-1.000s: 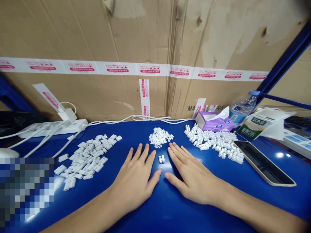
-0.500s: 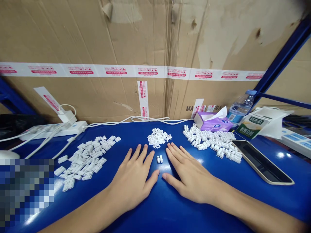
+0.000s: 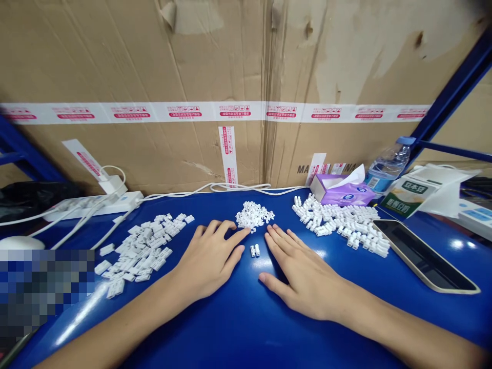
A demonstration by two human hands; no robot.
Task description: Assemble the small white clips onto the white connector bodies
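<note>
My left hand (image 3: 212,259) is above the blue tabletop with its fingers bent and apart and nothing in it. Its index fingertip reaches the near edge of a heap of tiny white plastic pieces (image 3: 251,216). My right hand (image 3: 303,274) lies flat on the table, fingers stretched and thumb out, also holding nothing. Between the two hands sits a small white wire connector (image 3: 255,250), touched by neither. Left of my left hand spreads a pile of white rectangular connector housings (image 3: 144,246). Beyond my right hand is a pile of white connectors (image 3: 342,223).
At the right are a phone (image 3: 426,256), a purple tissue pack (image 3: 342,191), a plastic bottle (image 3: 388,166) and a green-and-white carton (image 3: 409,192). A power strip (image 3: 96,205) with white cables stands at the back left. Cardboard (image 3: 172,61) walls off the back.
My left hand has lifted from lying flat; its fingers are now bent, and the index has moved toward the tiny pieces. My right hand stays flat. The view has shifted slightly.
</note>
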